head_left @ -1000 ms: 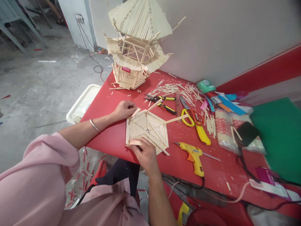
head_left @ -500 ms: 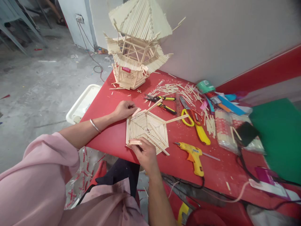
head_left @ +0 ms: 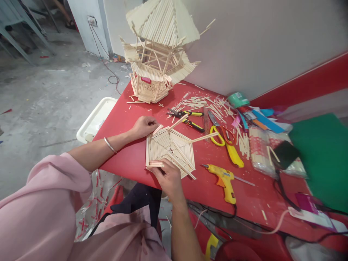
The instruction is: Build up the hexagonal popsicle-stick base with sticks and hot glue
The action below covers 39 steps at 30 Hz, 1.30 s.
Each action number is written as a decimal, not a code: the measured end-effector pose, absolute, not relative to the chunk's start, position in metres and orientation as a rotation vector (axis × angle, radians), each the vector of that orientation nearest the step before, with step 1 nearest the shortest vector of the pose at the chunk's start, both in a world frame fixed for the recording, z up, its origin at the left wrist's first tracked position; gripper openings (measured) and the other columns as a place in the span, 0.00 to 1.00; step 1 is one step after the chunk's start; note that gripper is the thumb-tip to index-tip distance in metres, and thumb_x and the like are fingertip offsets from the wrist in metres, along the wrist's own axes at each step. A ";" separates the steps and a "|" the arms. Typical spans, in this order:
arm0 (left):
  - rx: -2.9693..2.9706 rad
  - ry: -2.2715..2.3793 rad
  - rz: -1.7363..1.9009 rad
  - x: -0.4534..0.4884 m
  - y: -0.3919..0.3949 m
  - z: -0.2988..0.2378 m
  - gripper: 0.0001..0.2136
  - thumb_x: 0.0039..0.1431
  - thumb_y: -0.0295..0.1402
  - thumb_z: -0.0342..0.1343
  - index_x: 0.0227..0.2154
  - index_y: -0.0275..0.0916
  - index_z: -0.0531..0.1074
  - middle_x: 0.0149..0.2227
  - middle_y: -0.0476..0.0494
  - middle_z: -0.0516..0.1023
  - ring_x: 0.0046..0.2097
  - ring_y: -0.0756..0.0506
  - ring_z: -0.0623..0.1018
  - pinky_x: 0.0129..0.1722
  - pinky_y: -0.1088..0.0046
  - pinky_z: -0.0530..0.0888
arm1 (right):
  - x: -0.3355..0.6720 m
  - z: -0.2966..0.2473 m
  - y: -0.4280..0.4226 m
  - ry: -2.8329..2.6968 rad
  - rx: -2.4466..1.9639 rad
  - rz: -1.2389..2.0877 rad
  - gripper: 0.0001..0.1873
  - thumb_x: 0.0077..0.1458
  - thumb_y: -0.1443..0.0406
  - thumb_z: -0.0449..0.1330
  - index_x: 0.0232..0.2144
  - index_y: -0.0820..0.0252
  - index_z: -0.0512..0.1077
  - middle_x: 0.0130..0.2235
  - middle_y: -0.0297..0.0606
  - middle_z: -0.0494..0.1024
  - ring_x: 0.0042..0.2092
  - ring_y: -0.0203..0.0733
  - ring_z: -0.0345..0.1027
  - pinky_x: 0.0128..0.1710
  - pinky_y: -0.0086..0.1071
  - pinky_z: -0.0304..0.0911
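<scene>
A flat hexagonal panel of wooden sticks [head_left: 157,149] lies on the red table, its sticks laid in rings around the centre. At its far left corner, my left hand [head_left: 143,127] is closed, thumb and fingers pinching a short wooden post [head_left: 157,129]. My right hand [head_left: 170,177] pinches another short post of wooden sticks [head_left: 156,164] at the near left corner. Two longer pairs of sticks [head_left: 203,137] project from the panel's far and right corners. Loose sticks [head_left: 181,166] rest across its right part.
Beyond the panel stands a tiered stick pagoda [head_left: 160,54]. Pliers [head_left: 190,119], scissors [head_left: 219,134], a yellow box cutter [head_left: 234,156] and a yellow glue gun [head_left: 224,179] lie to the right. Scattered sticks [head_left: 201,103] and stick packs [head_left: 259,150] are farther off. The table edge [head_left: 122,174] is near me.
</scene>
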State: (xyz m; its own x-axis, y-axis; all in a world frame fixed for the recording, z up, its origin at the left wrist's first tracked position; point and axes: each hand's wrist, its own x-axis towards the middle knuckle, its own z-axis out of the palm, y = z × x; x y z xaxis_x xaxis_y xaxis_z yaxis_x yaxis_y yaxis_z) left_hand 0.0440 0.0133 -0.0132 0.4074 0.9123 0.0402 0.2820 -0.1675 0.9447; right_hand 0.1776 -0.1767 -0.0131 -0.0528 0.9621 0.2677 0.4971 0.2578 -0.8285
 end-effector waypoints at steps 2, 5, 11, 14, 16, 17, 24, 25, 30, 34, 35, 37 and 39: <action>1.685 1.051 0.810 0.044 0.014 -0.014 0.14 0.54 0.39 0.62 0.20 0.36 0.69 0.17 0.55 0.64 0.24 0.54 0.62 0.25 0.75 0.59 | 0.178 -0.013 -0.176 -1.681 -1.355 0.684 0.07 0.64 0.60 0.65 0.36 0.55 0.81 0.35 0.38 0.83 0.37 0.41 0.77 0.38 0.34 0.69; 1.692 1.042 0.814 0.044 0.014 -0.015 0.15 0.55 0.40 0.62 0.20 0.36 0.69 0.18 0.55 0.64 0.24 0.54 0.62 0.25 0.75 0.59 | 0.177 -0.013 -0.176 -1.678 -1.354 0.684 0.07 0.64 0.60 0.65 0.36 0.55 0.81 0.35 0.38 0.83 0.37 0.41 0.77 0.38 0.34 0.69; 1.689 1.040 0.823 0.044 0.014 -0.014 0.15 0.54 0.41 0.62 0.20 0.36 0.69 0.17 0.55 0.64 0.24 0.54 0.62 0.24 0.75 0.59 | 0.177 -0.013 -0.176 -1.682 -1.357 0.688 0.07 0.64 0.60 0.66 0.35 0.55 0.81 0.35 0.38 0.83 0.37 0.42 0.77 0.38 0.34 0.69; 1.683 1.047 0.820 0.044 0.014 -0.014 0.16 0.53 0.42 0.63 0.20 0.36 0.69 0.17 0.55 0.63 0.23 0.54 0.61 0.24 0.76 0.59 | 0.178 -0.013 -0.177 -1.680 -1.365 0.696 0.07 0.64 0.59 0.65 0.35 0.55 0.81 0.35 0.38 0.83 0.37 0.42 0.77 0.38 0.34 0.69; 1.682 1.052 0.817 0.044 0.014 -0.013 0.16 0.53 0.43 0.63 0.20 0.37 0.69 0.17 0.55 0.63 0.23 0.54 0.61 0.24 0.76 0.59 | 0.178 -0.013 -0.177 -1.680 -1.364 0.699 0.08 0.64 0.59 0.65 0.35 0.55 0.81 0.35 0.38 0.83 0.37 0.42 0.77 0.38 0.34 0.69; 1.683 1.053 0.818 0.044 0.014 -0.013 0.17 0.53 0.43 0.63 0.20 0.37 0.69 0.17 0.55 0.63 0.23 0.54 0.61 0.24 0.76 0.59 | 0.178 -0.012 -0.176 -1.680 -1.362 0.701 0.08 0.64 0.59 0.65 0.35 0.55 0.81 0.35 0.38 0.83 0.37 0.42 0.77 0.38 0.34 0.69; 1.684 1.042 0.818 0.044 0.014 -0.015 0.15 0.54 0.41 0.63 0.20 0.37 0.70 0.17 0.55 0.64 0.23 0.54 0.61 0.24 0.75 0.59 | 0.177 -0.012 -0.176 -1.676 -1.357 0.697 0.07 0.64 0.60 0.65 0.35 0.55 0.81 0.35 0.38 0.83 0.37 0.41 0.77 0.38 0.34 0.69; 1.684 1.048 0.815 0.044 0.014 -0.015 0.14 0.54 0.41 0.62 0.20 0.37 0.70 0.17 0.55 0.64 0.23 0.54 0.61 0.24 0.75 0.59 | 0.177 -0.012 -0.176 -1.675 -1.358 0.697 0.07 0.64 0.60 0.65 0.35 0.55 0.81 0.35 0.38 0.83 0.37 0.41 0.77 0.38 0.34 0.69; 1.677 1.059 0.802 0.044 0.014 -0.014 0.14 0.54 0.40 0.62 0.20 0.37 0.70 0.17 0.55 0.65 0.23 0.54 0.62 0.25 0.75 0.59 | 0.177 -0.011 -0.177 -1.676 -1.371 0.702 0.08 0.65 0.59 0.65 0.35 0.55 0.82 0.36 0.38 0.84 0.38 0.42 0.78 0.39 0.35 0.70; 1.683 1.050 0.808 0.044 0.014 -0.013 0.14 0.54 0.41 0.62 0.20 0.37 0.70 0.17 0.55 0.64 0.23 0.54 0.61 0.24 0.75 0.59 | 0.177 -0.011 -0.177 -1.672 -1.380 0.701 0.08 0.64 0.60 0.65 0.35 0.54 0.82 0.36 0.38 0.84 0.38 0.42 0.78 0.39 0.35 0.70; 1.686 1.046 0.809 0.044 0.014 -0.013 0.15 0.54 0.41 0.62 0.20 0.37 0.70 0.17 0.55 0.64 0.23 0.54 0.61 0.24 0.75 0.59 | 0.176 -0.011 -0.177 -1.670 -1.381 0.702 0.07 0.64 0.60 0.65 0.35 0.54 0.82 0.36 0.38 0.84 0.37 0.42 0.78 0.39 0.35 0.70; 1.694 1.042 0.814 0.044 0.014 -0.013 0.15 0.54 0.42 0.62 0.20 0.37 0.69 0.17 0.55 0.63 0.23 0.54 0.61 0.24 0.75 0.59 | 0.176 -0.011 -0.176 -1.664 -1.381 0.700 0.07 0.64 0.60 0.65 0.35 0.53 0.82 0.36 0.37 0.84 0.37 0.42 0.78 0.39 0.35 0.70; 1.704 1.042 0.816 0.043 0.015 -0.014 0.16 0.53 0.42 0.62 0.20 0.37 0.69 0.17 0.55 0.63 0.23 0.53 0.61 0.24 0.75 0.59 | 0.176 -0.012 -0.176 -1.664 -1.374 0.691 0.07 0.64 0.60 0.65 0.34 0.53 0.81 0.35 0.37 0.84 0.37 0.41 0.78 0.38 0.34 0.70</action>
State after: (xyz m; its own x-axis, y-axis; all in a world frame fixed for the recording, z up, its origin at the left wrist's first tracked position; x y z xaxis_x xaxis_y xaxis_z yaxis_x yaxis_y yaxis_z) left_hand 0.0433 0.0149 -0.0143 0.4157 0.9074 0.0619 0.2773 -0.1913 0.9416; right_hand 0.1758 -0.1761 -0.0117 -0.0369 0.9648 0.2604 0.4962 0.2439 -0.8332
